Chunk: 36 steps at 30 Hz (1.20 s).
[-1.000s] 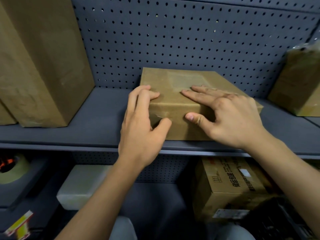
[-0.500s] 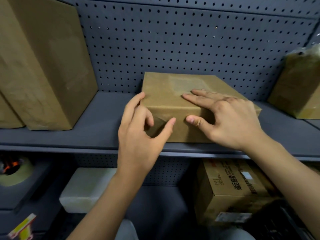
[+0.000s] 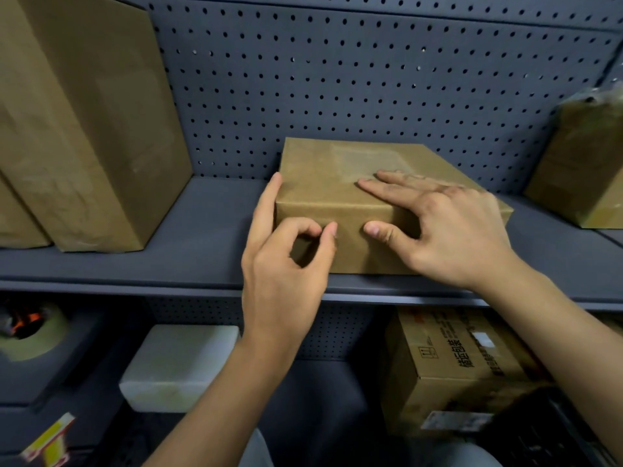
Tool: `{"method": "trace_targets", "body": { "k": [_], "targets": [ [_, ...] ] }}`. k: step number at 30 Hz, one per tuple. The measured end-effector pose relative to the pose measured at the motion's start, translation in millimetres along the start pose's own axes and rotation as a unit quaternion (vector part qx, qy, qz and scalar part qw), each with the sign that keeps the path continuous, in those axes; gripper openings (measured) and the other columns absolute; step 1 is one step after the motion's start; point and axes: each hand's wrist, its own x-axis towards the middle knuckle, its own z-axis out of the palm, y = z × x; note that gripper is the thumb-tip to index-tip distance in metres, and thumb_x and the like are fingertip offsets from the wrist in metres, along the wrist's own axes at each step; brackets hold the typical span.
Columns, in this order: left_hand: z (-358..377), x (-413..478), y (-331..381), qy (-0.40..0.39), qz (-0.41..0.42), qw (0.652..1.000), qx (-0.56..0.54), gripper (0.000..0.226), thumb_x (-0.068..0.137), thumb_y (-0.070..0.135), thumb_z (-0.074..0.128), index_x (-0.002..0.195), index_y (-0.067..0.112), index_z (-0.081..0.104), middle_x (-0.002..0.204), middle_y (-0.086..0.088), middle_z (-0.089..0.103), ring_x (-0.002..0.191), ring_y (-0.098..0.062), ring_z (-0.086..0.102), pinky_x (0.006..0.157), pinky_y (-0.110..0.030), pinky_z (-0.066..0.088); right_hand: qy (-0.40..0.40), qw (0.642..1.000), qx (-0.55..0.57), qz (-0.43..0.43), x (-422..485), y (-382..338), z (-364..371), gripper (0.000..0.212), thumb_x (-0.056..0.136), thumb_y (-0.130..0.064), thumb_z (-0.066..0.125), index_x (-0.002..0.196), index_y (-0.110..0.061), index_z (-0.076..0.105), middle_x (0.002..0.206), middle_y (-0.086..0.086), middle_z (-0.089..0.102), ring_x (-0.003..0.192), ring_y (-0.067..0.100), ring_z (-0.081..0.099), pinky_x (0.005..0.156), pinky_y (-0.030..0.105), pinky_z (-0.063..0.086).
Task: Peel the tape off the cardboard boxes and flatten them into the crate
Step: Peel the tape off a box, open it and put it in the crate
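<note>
The left hand (image 3: 283, 264) has now closed thumb to curled finger on the front of the flat brown cardboard box (image 3: 320, 183) — index straight along its left edge (whether they pinch anything, I cannot tell). The right hand (image 3: 448, 230) stays spread flat on top. The box sits on the grey shelf (image 3: 202, 230), a tall brown carton (image 3: 84, 129) and a wrapped brown parcel (image 3: 586, 170) well apart.

Left hand (image 3: 283, 273) is extending its index finger while curling the remaining fingers toward the thumb tip. Right hand (image 3: 453, 230) is lying flat, fingers straight and spread, thumb pointing left
</note>
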Motion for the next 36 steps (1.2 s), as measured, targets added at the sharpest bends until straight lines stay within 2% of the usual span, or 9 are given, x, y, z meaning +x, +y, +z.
{"method": "trace_targets", "body": {
  "k": [8,17,22,26,28,30,32,34,36],
  "targets": [
    [0.1,-0.1,1.2,0.002,-0.021,1.000,-0.023,0.012,0.085,0.010,0.076,0.074,0.010,0.071,0.153,-0.005,0.044,0.137,-0.007,0.043,0.105,-0.006,0.026,0.008,1.000,-0.001,0.001,-0.2,0.6,1.3,0.065,0.085,-0.076,0.027,0.145,-0.054,0.039,0.151,-0.018,0.046,0.139,0.009,0.045,0.095,0.028,0.043],
    [0.0,-1.2,0.7,0.021,-0.006,1.000,0.009,0.013,0.082,0.012,0.080,0.072,0.008,0.072,0.148,-0.008,0.048,0.135,-0.014,0.049,0.109,-0.011,0.029,0.002,1.000,-0.006,-0.003,0.6,0.2,1.1,0.067,0.084,-0.076,0.023,0.146,-0.054,0.036,0.152,-0.019,0.044,0.140,0.010,0.044,0.098,0.028,0.042],
    [1.5,-3.1,5.1,0.015,-0.024,1.000,-0.001,0.011,0.083,0.007,0.077,0.073,0.009,0.073,0.151,-0.007,0.046,0.134,-0.007,0.046,0.104,-0.004,0.026,0.005,1.000,-0.010,-0.005,0.4,0.3,1.9,0.070,0.083,-0.078,0.018,0.147,-0.054,0.036,0.152,-0.018,0.044,0.140,0.010,0.043,0.097,0.028,0.043],
    [1.3,-2.0,10.1,0.007,-0.081,0.996,-0.035,0.016,0.083,0.005,0.076,0.069,0.011,0.070,0.152,0.003,0.044,0.128,0.012,0.041,0.100,-0.001,0.026,0.005,1.000,-0.008,-0.009,0.5,0.8,1.7,0.071,0.083,-0.078,0.016,0.147,-0.054,0.035,0.152,-0.018,0.044,0.140,0.011,0.044,0.096,0.029,0.043],
    [-2.7,-0.8,10.5,-0.010,-0.100,0.994,-0.046,0.018,0.082,0.005,0.076,0.066,0.012,0.070,0.152,0.009,0.044,0.126,0.016,0.041,0.098,0.000,0.027,0.007,1.000,-0.008,-0.011,0.2,1.4,1.8,0.070,0.083,-0.078,0.016,0.147,-0.054,0.036,0.152,-0.018,0.044,0.140,0.010,0.044,0.095,0.029,0.044],
    [-7.9,0.7,9.0,-0.030,-0.109,0.992,-0.050,0.020,0.080,0.004,0.076,0.063,0.011,0.068,0.151,0.012,0.044,0.116,0.016,0.050,0.091,-0.002,0.035,0.010,1.000,-0.005,-0.012,-0.1,1.9,2.0,0.071,0.083,-0.078,0.015,0.146,-0.054,0.037,0.152,-0.018,0.045,0.140,0.009,0.044,0.094,0.028,0.044],
    [-14.1,2.6,6.1,-0.049,-0.112,0.991,-0.050,0.022,0.079,0.004,0.075,0.060,0.010,0.065,0.151,0.015,0.045,0.081,0.011,0.061,0.073,-0.009,0.042,0.010,1.000,0.001,-0.014,0.1,2.8,1.9,0.071,0.083,-0.079,0.015,0.146,-0.054,0.037,0.151,-0.019,0.044,0.140,0.009,0.043,0.093,0.028,0.044],
    [-21.7,5.1,3.1,-0.068,-0.107,0.991,-0.052,0.022,0.075,0.002,0.074,0.057,0.006,0.062,0.149,0.016,0.047,0.052,0.007,0.050,0.059,-0.009,0.038,0.009,1.000,0.010,-0.014,0.2,3.7,2.3,0.071,0.083,-0.079,0.015,0.145,-0.054,0.038,0.151,-0.020,0.044,0.140,0.008,0.044,0.093,0.028,0.044],
    [-28.8,8.3,0.1,-0.093,-0.103,0.989,-0.058,0.022,0.073,-0.004,0.072,0.056,0.001,0.059,0.146,0.014,0.050,0.042,0.004,0.041,0.050,-0.008,0.033,0.011,1.000,0.017,-0.016,0.1,4.7,3.0,0.070,0.083,-0.079,0.017,0.144,-0.055,0.039,0.150,-0.021,0.045,0.139,0.007,0.044,0.091,0.027,0.045]
  ]
}}
